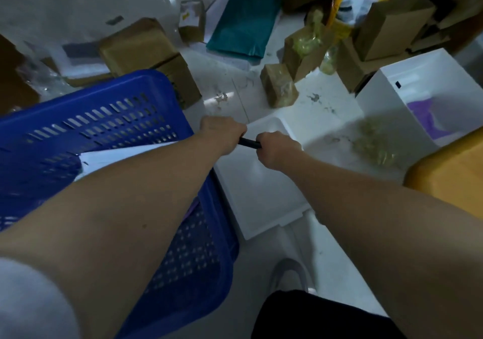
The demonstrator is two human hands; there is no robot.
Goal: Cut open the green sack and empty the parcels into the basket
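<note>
Two hands are seen meeting near the middle of the shot, both curled tight round the same thin black thing [249, 142], one at each end; what it is can't really be told, it's too small and mostly hidden in the fists.

Far left, a blue basket [65, 111] is tipped on its side on the floor [78, 4], slotted walls facing up, with a white flat parcel [122, 155] lying inside it. Brown boxes [141, 45] are stacked just behind the basket. The left hand [222, 134] is held over the basket's right edge, fingers wrapped shut on the black thing. The right hand [277, 150] is just beside it, clenched the same way on the other end.

A white tray [256, 202] is sitting under and in front of the hands, touching the basket's side. Further back, a teal-green flat bag [243, 25] is laid on the floor, well apart from the hands; whether that's the sack can't be said for sure. More brown cartons [279, 85] with yellowish tape are scattered to the right of it, plus a yellow bag [342, 25] up top. A white bin [418, 82] with something purple [426, 119] in it is parked at the right, and an orange-yellow shape [452, 174] is cut off at the edge. A shoe [290, 273] is visible at the bottom.
</note>
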